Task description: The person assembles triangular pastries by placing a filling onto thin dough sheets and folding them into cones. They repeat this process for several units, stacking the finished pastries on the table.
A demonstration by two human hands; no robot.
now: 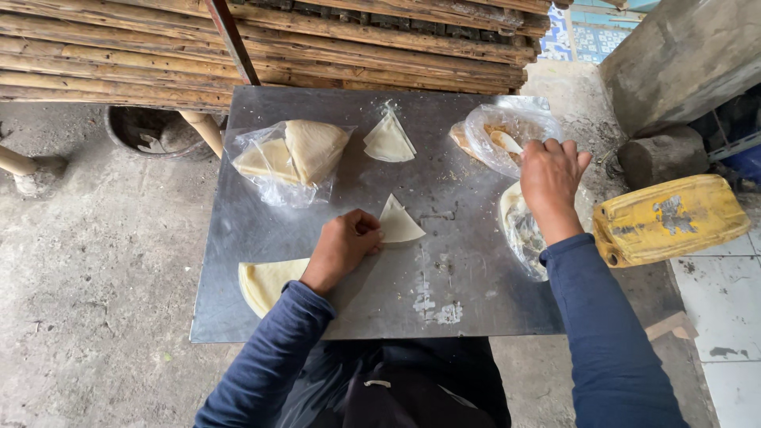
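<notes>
Metal table (261,238): left hand (342,244) is pinching a folded dough triangle (399,223); right hand (549,176) is gripping a pale spoon (505,141) inside a plastic bag of filling (507,131).

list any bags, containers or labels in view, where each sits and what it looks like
Clear plastic bag: far left of the metal sheet, crumpled, holding pale folded dough sheets.
Second clear bag: far right corner, open, brownish filling inside, right hand reaching in with a pale spoon.
Yellow jerrycan: lying right of the sheet, flat, scuffed, its label patch worn grey.
</notes>
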